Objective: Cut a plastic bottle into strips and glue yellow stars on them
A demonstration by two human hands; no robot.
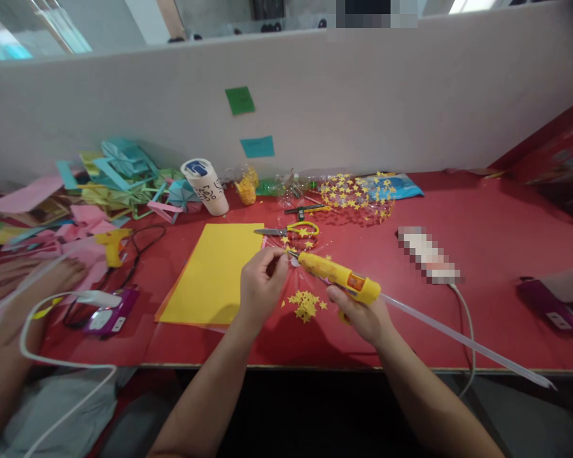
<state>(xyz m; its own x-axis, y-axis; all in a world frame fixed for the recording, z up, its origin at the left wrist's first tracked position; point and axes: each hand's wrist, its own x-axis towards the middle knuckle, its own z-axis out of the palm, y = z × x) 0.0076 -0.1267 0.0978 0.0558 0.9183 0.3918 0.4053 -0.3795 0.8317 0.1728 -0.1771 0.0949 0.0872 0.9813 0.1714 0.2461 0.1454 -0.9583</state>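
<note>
My right hand (365, 318) is wrapped round the handle of a yellow hot glue gun (332, 270). A long clear glue stick (458, 334) sticks out of its back end. The gun's nozzle points left, close to the fingertips of my left hand (262, 286). Thumb and forefinger of that hand are pinched together; what is between them is too small to make out. Clear plastic with yellow stars on it lies around the nozzle, partly hidden by hand and gun. Just below is a pile of small yellow stars (305, 305). Yellow-handled scissors (303, 229) lie behind.
Yellow paper sheets (210, 267) lie left of my left hand. Farther back stand a white cup (205, 186) and a clear star-covered plastic piece (346, 191). A co-worker's hand (57, 277), another glue gun (113, 245) and a purple power strip (112, 313) are at left; a cable (468, 318) hangs at right.
</note>
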